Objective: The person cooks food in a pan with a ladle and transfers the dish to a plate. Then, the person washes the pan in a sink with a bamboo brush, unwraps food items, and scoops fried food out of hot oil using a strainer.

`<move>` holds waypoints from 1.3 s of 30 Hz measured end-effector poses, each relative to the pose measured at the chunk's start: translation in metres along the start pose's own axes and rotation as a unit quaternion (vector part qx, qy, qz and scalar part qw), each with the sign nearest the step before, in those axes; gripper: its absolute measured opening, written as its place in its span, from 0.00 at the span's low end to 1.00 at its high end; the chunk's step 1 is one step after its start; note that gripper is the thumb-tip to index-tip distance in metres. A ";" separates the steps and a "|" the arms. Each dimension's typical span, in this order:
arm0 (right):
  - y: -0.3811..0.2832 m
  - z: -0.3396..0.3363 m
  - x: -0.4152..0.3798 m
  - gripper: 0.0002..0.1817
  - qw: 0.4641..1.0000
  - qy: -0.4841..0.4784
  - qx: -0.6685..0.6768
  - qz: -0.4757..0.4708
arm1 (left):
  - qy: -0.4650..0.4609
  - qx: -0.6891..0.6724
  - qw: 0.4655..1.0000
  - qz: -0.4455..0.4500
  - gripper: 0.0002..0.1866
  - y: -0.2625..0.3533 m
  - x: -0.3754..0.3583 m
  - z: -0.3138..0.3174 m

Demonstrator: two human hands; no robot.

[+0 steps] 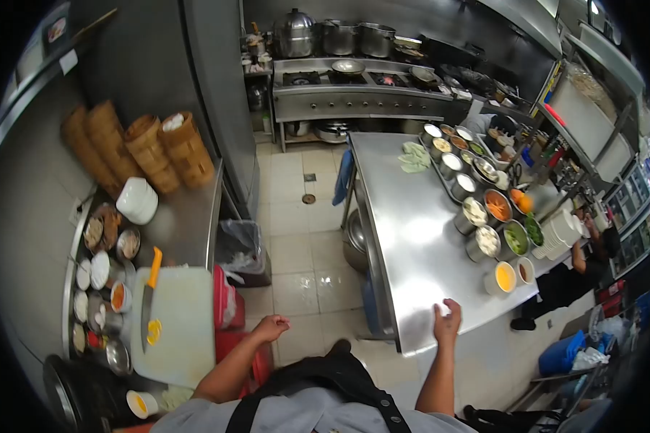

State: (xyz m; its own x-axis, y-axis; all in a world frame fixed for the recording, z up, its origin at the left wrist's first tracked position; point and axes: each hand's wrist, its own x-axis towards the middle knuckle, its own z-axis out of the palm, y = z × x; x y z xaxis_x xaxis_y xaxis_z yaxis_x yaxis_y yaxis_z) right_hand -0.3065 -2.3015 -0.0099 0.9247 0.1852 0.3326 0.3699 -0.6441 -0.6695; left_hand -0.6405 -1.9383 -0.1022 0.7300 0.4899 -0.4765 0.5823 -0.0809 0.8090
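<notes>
My left hand (271,329) hangs over the floor between the two counters, its fingers curled in and nothing visible in them. My right hand (448,322) is above the near corner of the steel table (412,238), thumb and fingers apart, holding nothing. Beyond it on the table stand a white tub of yellow liquid (505,277) and a smaller cup of brown sauce (526,271). To the left of my left hand lies a white cutting board (184,317), with a yellow-handled knife (152,278) and yellow pieces (153,332) on it.
Metal containers of chopped vegetables (497,206) and stacked white bowls (558,232) line the table's right side. A green cloth (414,156) lies at its far end. Bamboo steamers (184,148) stand on the left counter. A lined bin (242,249) and a stove (357,97) are ahead. Other people are at right.
</notes>
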 end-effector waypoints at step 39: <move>-0.122 0.425 0.513 0.15 0.856 0.061 -0.420 0.295 | 0.012 0.080 0.990 -0.119 0.11 0.236 0.868 -0.421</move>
State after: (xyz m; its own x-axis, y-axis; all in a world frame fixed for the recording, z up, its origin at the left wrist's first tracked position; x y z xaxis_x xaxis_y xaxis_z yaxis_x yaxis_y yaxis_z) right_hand 0.1609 -1.8131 -0.0400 0.8929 -0.4018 0.2031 -0.4006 -0.9150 -0.0489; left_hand -0.0196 -1.1669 -0.1802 0.5585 0.5314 -0.6370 0.7871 -0.0969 0.6092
